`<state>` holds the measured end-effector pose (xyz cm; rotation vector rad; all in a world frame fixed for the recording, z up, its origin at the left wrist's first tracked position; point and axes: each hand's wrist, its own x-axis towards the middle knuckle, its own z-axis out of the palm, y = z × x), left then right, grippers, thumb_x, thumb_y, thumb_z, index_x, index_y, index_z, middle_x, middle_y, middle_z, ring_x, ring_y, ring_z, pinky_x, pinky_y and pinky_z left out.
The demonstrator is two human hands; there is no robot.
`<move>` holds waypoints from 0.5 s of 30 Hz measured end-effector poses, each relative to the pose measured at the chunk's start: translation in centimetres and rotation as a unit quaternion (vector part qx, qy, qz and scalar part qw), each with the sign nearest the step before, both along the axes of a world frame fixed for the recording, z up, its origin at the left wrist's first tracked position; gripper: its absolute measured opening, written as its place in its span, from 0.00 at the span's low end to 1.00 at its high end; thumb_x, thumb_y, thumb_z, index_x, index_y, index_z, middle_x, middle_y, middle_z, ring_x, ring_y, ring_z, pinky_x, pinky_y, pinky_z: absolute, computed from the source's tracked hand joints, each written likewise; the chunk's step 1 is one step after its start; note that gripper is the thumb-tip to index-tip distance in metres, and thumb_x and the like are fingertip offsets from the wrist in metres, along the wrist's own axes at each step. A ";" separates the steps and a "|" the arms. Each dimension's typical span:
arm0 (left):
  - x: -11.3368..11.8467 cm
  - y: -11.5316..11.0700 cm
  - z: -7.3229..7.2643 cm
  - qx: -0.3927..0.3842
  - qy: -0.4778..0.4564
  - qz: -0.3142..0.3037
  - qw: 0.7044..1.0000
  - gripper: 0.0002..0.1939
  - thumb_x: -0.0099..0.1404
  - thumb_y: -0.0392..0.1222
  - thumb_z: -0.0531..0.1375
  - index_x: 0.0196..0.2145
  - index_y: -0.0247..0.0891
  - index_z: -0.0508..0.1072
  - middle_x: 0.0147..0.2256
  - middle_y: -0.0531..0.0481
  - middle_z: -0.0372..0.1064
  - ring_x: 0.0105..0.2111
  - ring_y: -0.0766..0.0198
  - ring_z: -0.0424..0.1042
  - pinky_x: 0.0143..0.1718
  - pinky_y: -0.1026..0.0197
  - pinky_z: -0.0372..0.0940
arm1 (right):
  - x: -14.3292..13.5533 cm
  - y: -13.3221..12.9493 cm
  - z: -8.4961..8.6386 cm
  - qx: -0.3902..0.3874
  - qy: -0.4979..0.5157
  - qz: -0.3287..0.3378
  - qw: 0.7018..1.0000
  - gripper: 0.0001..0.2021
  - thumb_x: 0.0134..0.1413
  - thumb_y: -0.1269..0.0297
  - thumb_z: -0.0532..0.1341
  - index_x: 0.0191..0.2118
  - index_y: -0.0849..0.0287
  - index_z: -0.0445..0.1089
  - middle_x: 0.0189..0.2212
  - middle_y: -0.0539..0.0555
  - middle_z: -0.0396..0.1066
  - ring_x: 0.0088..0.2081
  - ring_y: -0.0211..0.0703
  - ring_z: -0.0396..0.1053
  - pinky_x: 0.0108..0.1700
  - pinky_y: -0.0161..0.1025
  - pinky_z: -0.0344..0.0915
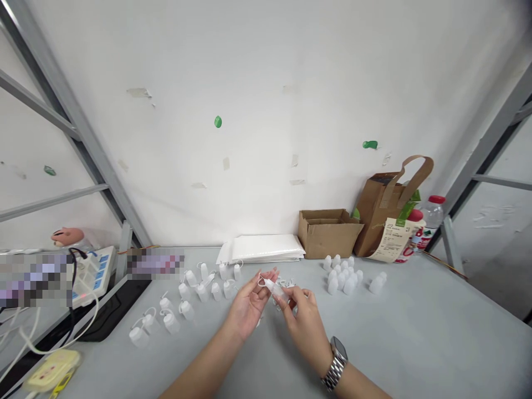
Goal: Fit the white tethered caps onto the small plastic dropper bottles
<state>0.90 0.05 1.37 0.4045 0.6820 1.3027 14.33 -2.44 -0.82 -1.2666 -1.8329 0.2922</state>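
Observation:
A small translucent squeeze bottle [277, 289] with a white tip and a looped cap strap lies tilted between my hands. Its body is pinched in the fingers of my right hand [302, 316], which has a watch at the wrist. My left hand [252, 303] is palm up with fingers stretched out, close beside the bottle's tip and loop. Small white cap pieces [286, 282] lie on the table behind my hands, partly hidden. Several bottles with strapped caps [201, 292] stand to the left. On the right is a cluster of bottles [346, 276] without visible straps.
White padded envelopes [266, 247] and an open cardboard box [330, 235] stand by the wall, with a paper bag [376, 213] and a drink bottle [432, 216] at right. At left are a black phone-like slab [114, 310], a power strip [97, 277] and cables.

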 end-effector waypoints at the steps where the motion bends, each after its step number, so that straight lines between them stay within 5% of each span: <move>1: 0.0 0.0 0.0 0.009 0.008 -0.004 1.000 0.08 0.61 0.35 0.55 0.30 0.31 0.75 0.42 0.40 0.73 0.47 0.59 0.69 0.50 0.61 0.62 | 0.0 0.0 0.2 0.004 -0.010 0.005 1.000 0.08 0.60 0.61 0.50 0.36 0.57 0.64 0.26 0.51 0.71 0.27 0.42 0.66 0.40 0.44 0.61; 5: -0.1 0.0 0.1 0.076 0.080 -0.013 0.994 0.09 0.58 0.41 0.60 0.30 0.31 0.75 0.43 0.38 0.72 0.48 0.54 0.68 0.51 0.58 0.59 | -0.1 0.0 0.4 0.019 -0.035 0.028 0.999 0.08 0.59 0.62 0.52 0.42 0.56 0.64 0.28 0.51 0.71 0.30 0.42 0.68 0.41 0.44 0.62; 8: -0.1 0.0 -0.2 0.092 0.183 0.046 0.978 0.12 0.57 0.46 0.59 0.33 0.34 0.75 0.44 0.40 0.72 0.48 0.53 0.68 0.51 0.55 0.58 | 0.3 0.4 0.2 0.042 -0.008 0.013 0.999 0.08 0.58 0.61 0.54 0.39 0.56 0.67 0.34 0.56 0.68 0.38 0.46 0.66 0.42 0.45 0.63; 12: 0.3 -0.6 -1.1 0.140 0.357 0.089 0.919 0.13 0.55 0.46 0.60 0.37 0.38 0.75 0.45 0.42 0.70 0.50 0.52 0.64 0.53 0.53 0.53 | 1.2 1.3 1.3 0.053 0.074 -0.048 0.995 0.09 0.56 0.59 0.54 0.38 0.57 0.67 0.27 0.52 0.62 0.29 0.43 0.63 0.32 0.41 0.64; 15: 1.1 -1.3 -1.6 0.221 0.399 0.058 0.888 0.15 0.50 0.40 0.64 0.38 0.41 0.75 0.51 0.41 0.64 0.56 0.50 0.55 0.59 0.52 0.42 | 0.8 1.4 3.1 0.011 0.118 -0.017 0.993 0.08 0.56 0.60 0.54 0.34 0.58 0.66 0.23 0.49 0.61 0.26 0.40 0.62 0.29 0.37 0.63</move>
